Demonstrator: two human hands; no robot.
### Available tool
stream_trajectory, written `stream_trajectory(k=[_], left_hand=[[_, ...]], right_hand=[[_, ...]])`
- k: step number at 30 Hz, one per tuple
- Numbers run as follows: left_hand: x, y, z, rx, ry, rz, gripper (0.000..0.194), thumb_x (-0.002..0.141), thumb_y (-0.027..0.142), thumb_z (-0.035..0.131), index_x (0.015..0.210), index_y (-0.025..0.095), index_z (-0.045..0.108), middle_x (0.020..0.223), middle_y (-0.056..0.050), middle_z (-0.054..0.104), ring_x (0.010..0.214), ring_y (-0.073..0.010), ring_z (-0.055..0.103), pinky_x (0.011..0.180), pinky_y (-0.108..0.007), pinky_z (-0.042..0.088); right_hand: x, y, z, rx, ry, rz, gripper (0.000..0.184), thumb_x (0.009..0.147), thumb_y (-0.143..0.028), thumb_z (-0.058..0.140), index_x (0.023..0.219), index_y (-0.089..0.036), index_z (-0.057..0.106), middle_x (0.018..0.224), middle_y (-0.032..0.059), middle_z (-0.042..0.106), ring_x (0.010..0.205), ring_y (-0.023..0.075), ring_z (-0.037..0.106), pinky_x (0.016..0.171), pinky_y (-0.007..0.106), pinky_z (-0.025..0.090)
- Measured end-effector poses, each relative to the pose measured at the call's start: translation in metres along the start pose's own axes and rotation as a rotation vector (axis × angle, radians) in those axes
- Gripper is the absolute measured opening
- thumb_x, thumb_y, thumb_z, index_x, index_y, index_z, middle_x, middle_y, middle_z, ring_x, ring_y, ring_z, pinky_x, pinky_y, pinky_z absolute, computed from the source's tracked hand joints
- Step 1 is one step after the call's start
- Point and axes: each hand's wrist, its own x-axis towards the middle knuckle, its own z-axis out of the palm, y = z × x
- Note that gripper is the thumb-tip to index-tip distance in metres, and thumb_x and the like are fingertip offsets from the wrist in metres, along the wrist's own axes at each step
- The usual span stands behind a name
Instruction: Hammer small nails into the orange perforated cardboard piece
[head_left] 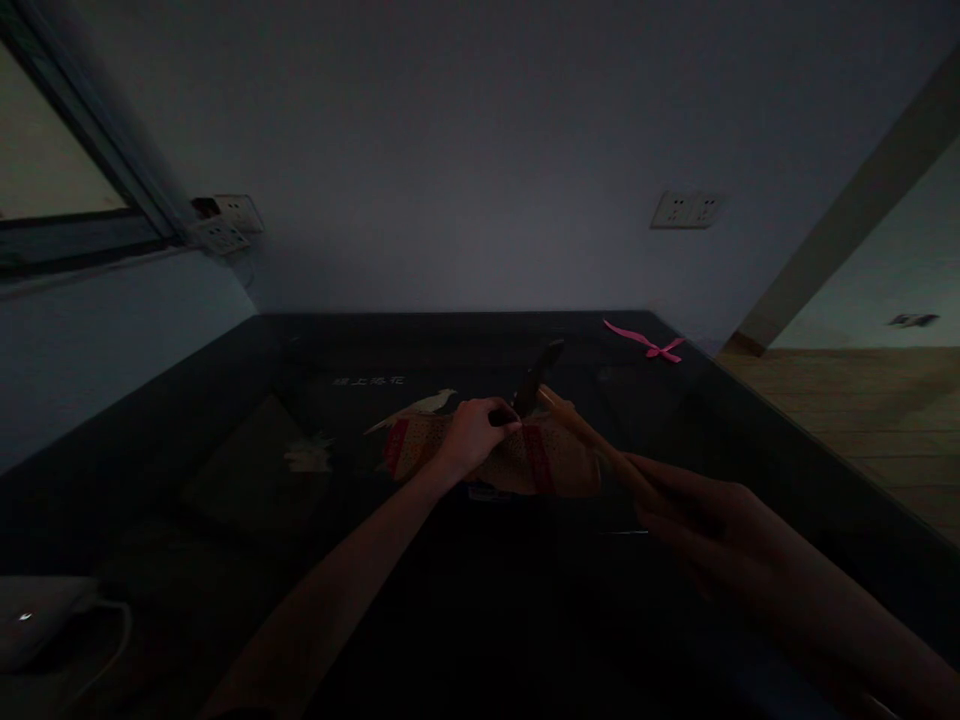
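My right hand (697,515) is wrapped round the wooden handle of a hammer (592,440). The dark hammer head (537,382) is raised at the far end, just right of my left fingertips. Thumb and forefinger of my left hand (474,435) are pinched together at the top of a brown patterned piece with red bands (566,465), which looks like cloth or paper. Whatever sits in that pinch is too small and dark to make out. The patterned piece lies across the middle of the dark table (450,345), partly covered by my left hand.
A pink ribbon (660,351) lies at the table's back right corner. A white device with a cable (45,610) stands at the near left. Wall sockets (684,210) are on the back wall, with a power strip (219,236) at the left. The room is dim.
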Motion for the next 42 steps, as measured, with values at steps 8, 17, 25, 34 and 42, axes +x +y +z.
stream_trajectory(k=[8, 17, 25, 34, 42], left_hand=[[0.000, -0.004, -0.015, -0.184, 0.005, 0.136, 0.038, 0.069, 0.013, 0.074, 0.106, 0.016, 0.064, 0.102, -0.007, 0.070, 0.093, -0.0196, 0.066, 0.084, -0.031, 0.053], [-0.014, -0.035, -0.044, -0.153, -0.045, 0.052, 0.030, 0.071, 0.017, 0.069, 0.102, 0.015, 0.066, 0.103, -0.008, 0.070, 0.094, -0.0209, 0.067, 0.087, -0.036, 0.053], [-0.012, -0.025, -0.037, -0.040, 0.002, 0.084, 0.015, 0.076, 0.020, 0.064, 0.089, 0.016, 0.069, 0.090, -0.005, 0.072, 0.084, -0.0188, 0.067, 0.080, -0.031, 0.052], [-0.011, -0.027, -0.033, -0.025, 0.030, 0.080, 0.013, 0.079, 0.022, 0.063, 0.088, 0.014, 0.068, 0.088, -0.006, 0.071, 0.081, -0.0189, 0.066, 0.074, -0.029, 0.050], [-0.013, -0.021, -0.036, -0.010, 0.063, 0.021, 0.019, 0.076, 0.022, 0.065, 0.092, 0.013, 0.070, 0.088, -0.005, 0.073, 0.082, -0.0215, 0.066, 0.074, -0.030, 0.050]], right_hand=[[-0.010, -0.010, -0.001, 0.048, 0.034, -0.047, 0.048, 0.083, -0.034, 0.061, 0.130, -0.027, 0.057, 0.081, 0.0012, 0.073, 0.067, 0.0220, 0.068, 0.058, 0.031, 0.058], [0.005, -0.012, 0.007, -0.029, -0.027, -0.065, 0.055, 0.086, -0.031, 0.056, 0.139, -0.020, 0.046, 0.097, 0.0041, 0.071, 0.068, 0.0183, 0.065, 0.051, 0.026, 0.052], [0.013, -0.024, 0.018, -0.048, -0.040, -0.093, 0.051, 0.086, -0.028, 0.055, 0.136, -0.018, 0.049, 0.103, 0.0059, 0.071, 0.073, 0.0179, 0.065, 0.058, 0.027, 0.053], [0.021, -0.023, 0.019, -0.098, -0.053, -0.175, 0.049, 0.086, -0.023, 0.055, 0.133, -0.012, 0.051, 0.104, 0.0067, 0.071, 0.102, 0.0248, 0.063, 0.083, 0.034, 0.052], [0.025, -0.025, 0.023, -0.075, -0.089, -0.215, 0.049, 0.087, -0.021, 0.054, 0.136, -0.018, 0.049, 0.125, 0.0054, 0.064, 0.108, 0.0247, 0.062, 0.090, 0.036, 0.050]])
